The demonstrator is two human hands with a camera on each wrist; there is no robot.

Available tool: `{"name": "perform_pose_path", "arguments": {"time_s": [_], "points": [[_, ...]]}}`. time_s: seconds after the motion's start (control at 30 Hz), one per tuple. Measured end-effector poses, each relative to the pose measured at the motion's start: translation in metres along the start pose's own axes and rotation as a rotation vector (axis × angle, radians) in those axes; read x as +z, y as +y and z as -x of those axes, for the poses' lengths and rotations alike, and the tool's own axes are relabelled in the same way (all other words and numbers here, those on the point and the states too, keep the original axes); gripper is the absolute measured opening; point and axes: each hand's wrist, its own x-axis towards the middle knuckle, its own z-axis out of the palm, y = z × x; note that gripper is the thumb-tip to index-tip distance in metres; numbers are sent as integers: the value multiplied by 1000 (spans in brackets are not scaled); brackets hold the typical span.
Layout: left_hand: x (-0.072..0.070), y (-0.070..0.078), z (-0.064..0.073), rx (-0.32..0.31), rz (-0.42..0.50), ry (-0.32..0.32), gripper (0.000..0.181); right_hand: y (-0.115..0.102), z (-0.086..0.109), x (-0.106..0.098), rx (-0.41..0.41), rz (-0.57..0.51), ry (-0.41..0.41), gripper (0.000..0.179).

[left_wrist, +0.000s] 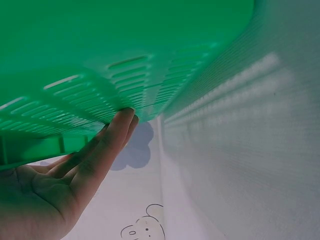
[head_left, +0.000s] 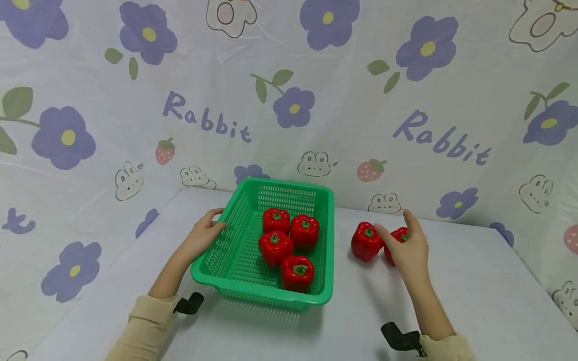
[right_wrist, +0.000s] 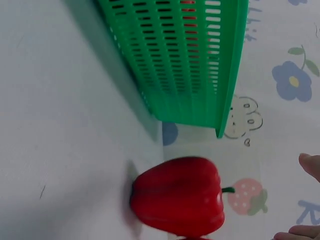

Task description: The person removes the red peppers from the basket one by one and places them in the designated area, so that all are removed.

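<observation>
A green plastic basket (head_left: 331, 235) with slotted walls stands tilted a little, its near end apparently raised off the table. Several red bell peppers (head_left: 275, 248) lie inside it. My left hand (head_left: 205, 235) grips the left rim, thumb over the edge and fingers (left_wrist: 107, 142) against the outer wall. To the right of the basket, two more red bell peppers sit side by side. The nearer-left pepper (head_left: 367, 242) shows fully; my right hand (head_left: 412, 250) partly covers the other pepper (head_left: 400, 232). Its thumb and fingers are spread, with nothing visibly held.
The white tabletop (head_left: 469, 281) runs back to a hanging cloth (head_left: 347, 125) printed with flowers, rabbits and strawberries. Cloth also hangs along both sides. A black wrist mount (head_left: 189, 304) is on the left forearm, another black mount (head_left: 399, 337) on the right.
</observation>
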Motion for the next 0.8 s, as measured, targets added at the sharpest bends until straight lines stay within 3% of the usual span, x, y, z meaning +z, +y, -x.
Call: {"name": "perform_pose_path", "arguments": {"time_s": [0.27, 0.8], "points": [[0, 1, 0, -2, 4, 1, 58, -18, 6, 14, -12, -48, -70, 85], [0, 0, -1, -4, 3, -1, 58, -37, 17, 44, -79, -17, -183, 84]]}}
